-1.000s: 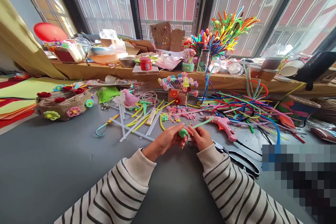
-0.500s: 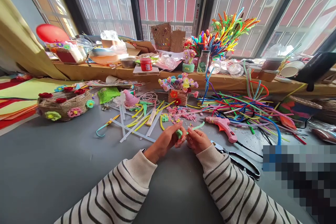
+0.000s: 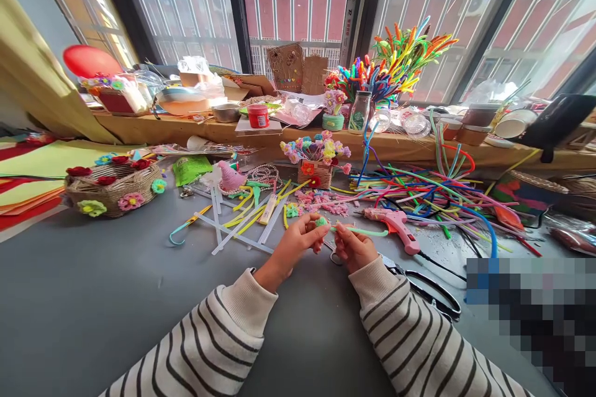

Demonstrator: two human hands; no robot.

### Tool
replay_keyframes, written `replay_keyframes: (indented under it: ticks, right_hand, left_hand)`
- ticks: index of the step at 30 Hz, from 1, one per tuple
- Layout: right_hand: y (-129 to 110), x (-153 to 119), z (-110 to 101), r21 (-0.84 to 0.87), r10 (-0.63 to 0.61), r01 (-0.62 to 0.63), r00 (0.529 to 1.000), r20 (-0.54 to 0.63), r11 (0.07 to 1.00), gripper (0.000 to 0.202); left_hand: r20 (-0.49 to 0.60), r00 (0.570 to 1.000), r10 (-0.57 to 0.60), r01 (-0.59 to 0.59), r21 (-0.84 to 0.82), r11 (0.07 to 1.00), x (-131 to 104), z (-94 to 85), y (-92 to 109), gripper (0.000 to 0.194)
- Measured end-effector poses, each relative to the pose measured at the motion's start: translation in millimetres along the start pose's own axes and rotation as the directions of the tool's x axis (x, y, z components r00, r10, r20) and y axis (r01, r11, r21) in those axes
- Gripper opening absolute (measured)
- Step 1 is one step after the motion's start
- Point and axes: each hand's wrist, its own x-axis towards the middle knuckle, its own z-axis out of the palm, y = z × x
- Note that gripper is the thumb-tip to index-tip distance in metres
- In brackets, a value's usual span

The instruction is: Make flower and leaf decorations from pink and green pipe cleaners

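My left hand (image 3: 298,245) is closed in a pinch on the bunched, coiled end of a mint-green pipe cleaner (image 3: 372,233). Close beside it, the fingers of my right hand (image 3: 357,249) pinch the same pipe cleaner near the coil. Its straight tail sticks out to the right, towards a pink glue gun (image 3: 395,223) lying on the table. Just beyond my hands sits a small green-and-yellow twisted piece (image 3: 292,209). Black-handled scissors (image 3: 435,288) lie partly under my right sleeve, and a small metal loop (image 3: 334,256) shows between my hands.
Clear glue sticks (image 3: 235,232) and yellow pipe cleaners lie left of my hands. A flower-trimmed basket (image 3: 114,189) stands at the left, a flower-filled box (image 3: 315,173) behind my hands. Loose coloured pipe cleaners (image 3: 419,183) spread at the right; a cluttered ledge runs below the window.
My hands have shifted slightly, the left one turning so its back shows more. The pipe cleaner's tail now reaches farther right and lies flatter. A small metal loop has come into view between my hands.
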Motion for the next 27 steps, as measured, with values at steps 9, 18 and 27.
replay_keyframes:
  ticks: [9, 18, 27]
  right_hand:
    - [-0.9, -2.5, 0.5, -0.047, -0.038, 0.039, 0.999, 0.028, 0.998, 0.014]
    - [-0.5, -5.0, 4.6, -0.097, 0.043, -0.032, 0.993, 0.111, 0.995, 0.022]
    - [0.4, -4.6, -1.3, -0.49, -0.344, 0.301, 0.939, 0.002, 0.818, 0.02]
  left_hand:
    - [-0.055, 0.998, 0.034, -0.041, -0.132, 0.99, 0.9, -1.3, 1.0, 0.023]
    - [-0.07, 0.992, 0.101, -0.121, -0.411, 0.903, 1.6, -6.2, 2.7, 0.01]
    - [-0.088, 0.995, -0.046, 0.026, -0.219, 0.975, 1.4, -7.6, 2.4, 0.014]
